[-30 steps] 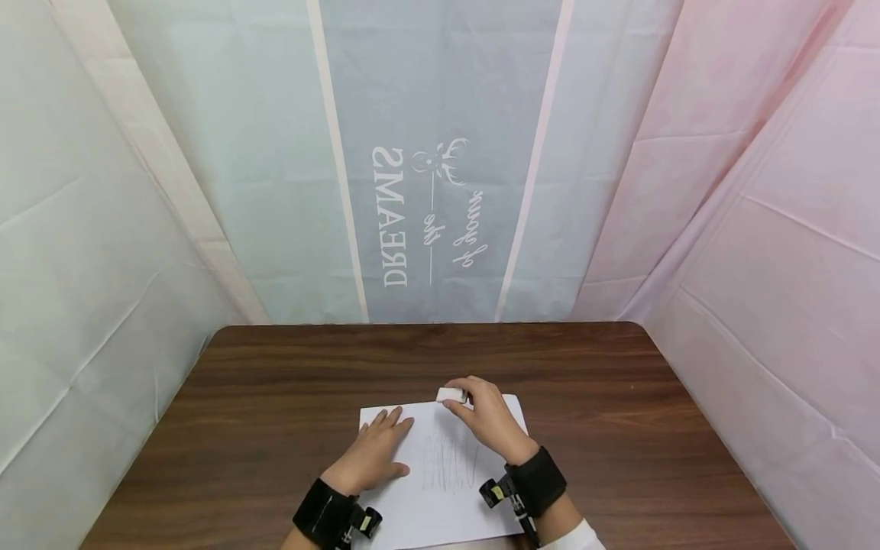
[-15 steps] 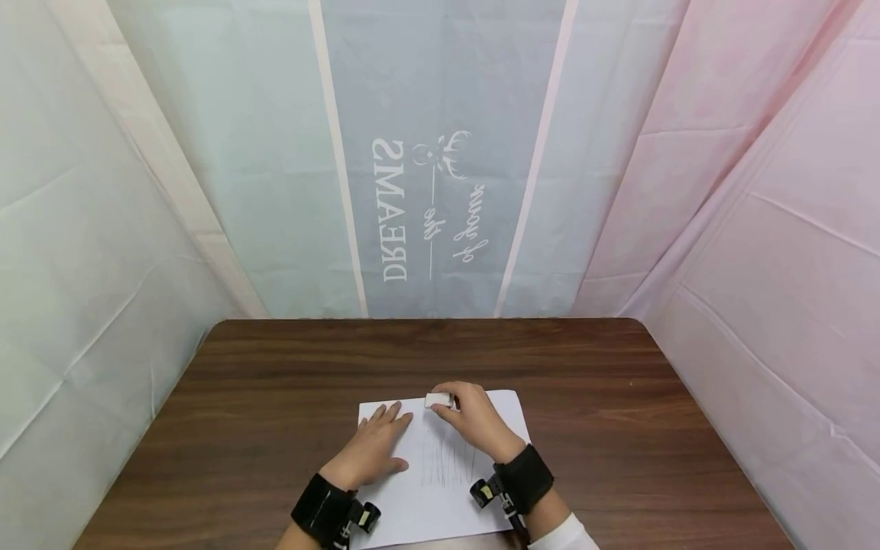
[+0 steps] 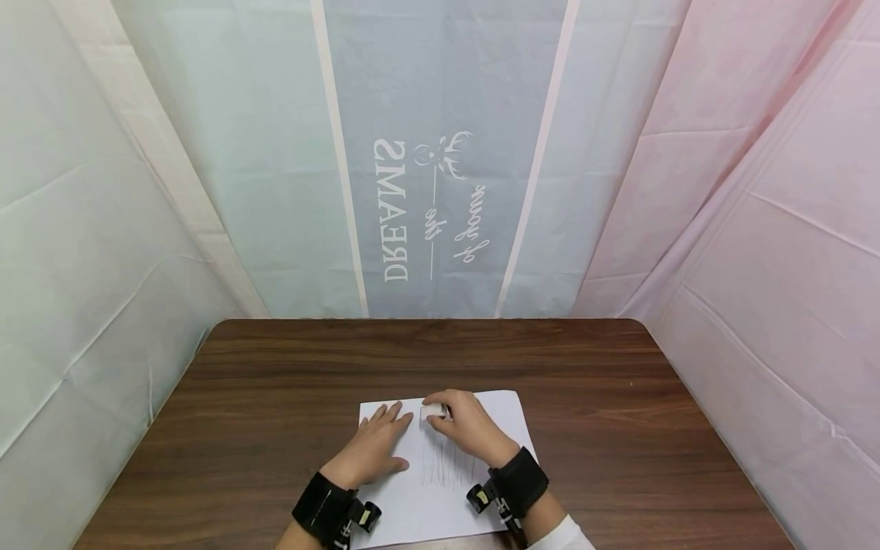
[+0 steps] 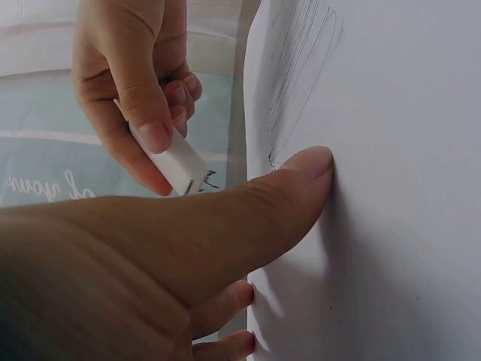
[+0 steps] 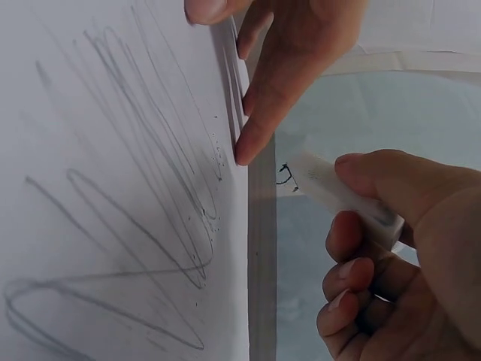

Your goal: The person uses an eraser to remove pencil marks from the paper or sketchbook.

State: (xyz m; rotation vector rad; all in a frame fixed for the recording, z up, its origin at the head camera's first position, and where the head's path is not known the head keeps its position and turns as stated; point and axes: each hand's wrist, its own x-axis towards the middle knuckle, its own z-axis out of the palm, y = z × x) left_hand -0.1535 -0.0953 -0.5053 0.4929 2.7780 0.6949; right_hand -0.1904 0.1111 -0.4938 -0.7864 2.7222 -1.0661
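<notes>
My right hand pinches a white eraser between thumb and fingers, over the upper middle of a white sheet of paper. Dark crumbs cling to the eraser's tip in the left wrist view. My left hand lies spread on the left part of the sheet, fingertips near its far edge. Grey pencil scribbles run across the paper between the hands, some of them faint and smudged. Small dark specks dot the sheet close to the strokes in the right wrist view.
The paper lies on a dark wood-grain table, near the person's side. Pale cloth curtains with mirrored lettering hang behind the table and on both sides. Each wrist wears a black strap with a small camera.
My right hand has moved left and slightly nearer the person with the eraser, from the sheet's far edge toward the left hand. The left hand stays in place.
</notes>
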